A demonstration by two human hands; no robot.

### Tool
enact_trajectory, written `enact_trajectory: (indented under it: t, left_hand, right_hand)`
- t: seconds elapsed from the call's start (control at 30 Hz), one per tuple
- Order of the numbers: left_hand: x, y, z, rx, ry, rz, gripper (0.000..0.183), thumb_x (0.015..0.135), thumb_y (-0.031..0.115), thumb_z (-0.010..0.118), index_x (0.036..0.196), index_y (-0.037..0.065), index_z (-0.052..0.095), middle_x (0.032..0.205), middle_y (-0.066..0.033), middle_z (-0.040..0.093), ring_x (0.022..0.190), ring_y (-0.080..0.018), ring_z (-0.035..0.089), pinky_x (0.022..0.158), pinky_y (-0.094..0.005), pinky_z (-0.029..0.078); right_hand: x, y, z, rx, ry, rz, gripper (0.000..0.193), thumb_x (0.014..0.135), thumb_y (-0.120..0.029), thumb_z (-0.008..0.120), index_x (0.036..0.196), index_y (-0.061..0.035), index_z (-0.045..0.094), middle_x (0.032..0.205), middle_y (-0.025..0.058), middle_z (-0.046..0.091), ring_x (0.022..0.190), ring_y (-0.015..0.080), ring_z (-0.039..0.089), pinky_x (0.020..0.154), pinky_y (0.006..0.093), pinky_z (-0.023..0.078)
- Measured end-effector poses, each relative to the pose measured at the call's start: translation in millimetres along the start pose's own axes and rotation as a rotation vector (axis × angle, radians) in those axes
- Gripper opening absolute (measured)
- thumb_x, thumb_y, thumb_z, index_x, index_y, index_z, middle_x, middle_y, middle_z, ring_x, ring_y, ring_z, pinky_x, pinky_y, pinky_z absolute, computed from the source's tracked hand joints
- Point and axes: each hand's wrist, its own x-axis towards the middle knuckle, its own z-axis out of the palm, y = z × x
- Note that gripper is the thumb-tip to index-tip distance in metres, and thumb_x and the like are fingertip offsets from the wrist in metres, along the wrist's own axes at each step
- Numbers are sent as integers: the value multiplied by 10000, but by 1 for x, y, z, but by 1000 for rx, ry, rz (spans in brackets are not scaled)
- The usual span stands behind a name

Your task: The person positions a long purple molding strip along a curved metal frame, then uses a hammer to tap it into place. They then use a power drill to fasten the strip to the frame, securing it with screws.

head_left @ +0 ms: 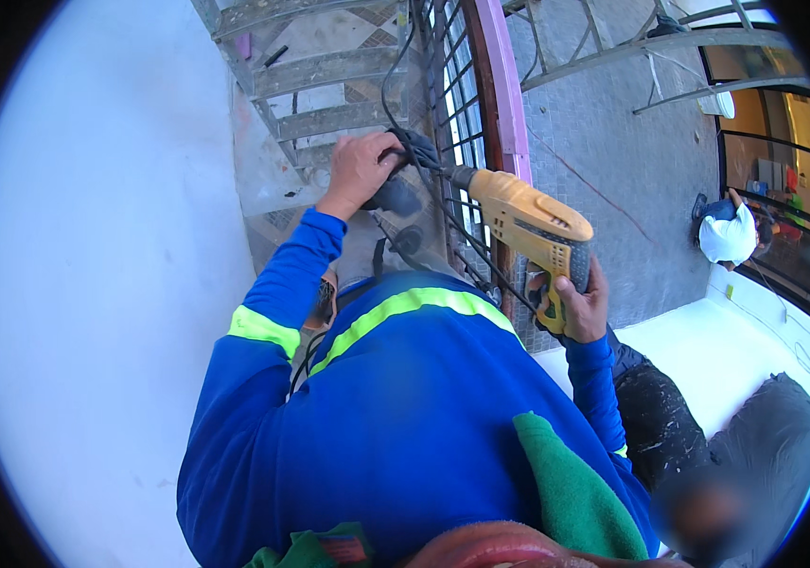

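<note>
My right hand (pixel 580 298) is wrapped around the grip of a worn yellow power drill (pixel 528 218). The drill points up and to the left, its dark chuck (pixel 462 178) toward my other hand. My left hand (pixel 360 168) is closed, with curled fingertips around a stretch of black cable (pixel 412 151) just beyond the chuck. Part of that grip is hidden behind the hand. The cable runs upward past a ladder and also hangs down by the drill. Both sleeves are blue, and a yellow-green band crosses my blue top (pixel 405 398).
A paint-stained ladder (pixel 320 71) stands ahead, beside a white wall (pixel 102 284). A dark metal grille (pixel 457 76) and a pink post (pixel 504 85) rise near the drill. On the right are a crouching person in white (pixel 729 234), metal framework (pixel 651 43) and black sheeting (pixel 656 417).
</note>
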Motion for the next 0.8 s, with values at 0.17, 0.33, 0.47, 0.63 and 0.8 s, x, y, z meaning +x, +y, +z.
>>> enact_trajectory:
  t: [0.17,0.33,0.47,0.63,0.8]
  left_hand:
    - [8,-4,-5,-1132,-574,-453,286,1041,199,586,1240,-6,581,988,-84,677,825,-162,703,723,-303,568]
    - [30,10,15,-832,-293,-173,206,998,111,636,1190,37,648,1069,-25,667,948,-111,652,821,-272,533]
    - [38,19,7,-773,-90,-139,194,955,147,663,1133,71,662,1081,-60,678,991,-187,669,835,-345,519]
    - [43,33,-2,-423,29,167,191,939,88,629,1125,69,668,1113,-72,680,1020,-273,665,913,-396,509]
    - [95,43,19,-577,-463,306,323,924,36,606,1239,80,664,1150,-98,693,1041,-329,653,960,-431,507]
  right_hand:
    - [-5,-20,-14,38,-20,13,693,877,-414,785,1349,4,497,1108,228,704,860,240,735,639,281,584]
    - [-6,-29,-26,41,-31,5,722,870,-337,806,1400,25,475,1119,176,690,898,233,725,707,304,591]
    - [-11,-39,-35,-16,3,21,801,840,-317,843,1449,20,447,1187,184,668,982,260,714,821,354,608]
    - [-17,-55,-42,-144,24,18,879,799,-284,876,1489,12,419,1248,184,644,1065,278,693,880,396,611]
    - [-15,-62,-40,-137,18,48,900,778,-297,888,1481,22,426,1251,183,643,1083,282,687,880,399,612]
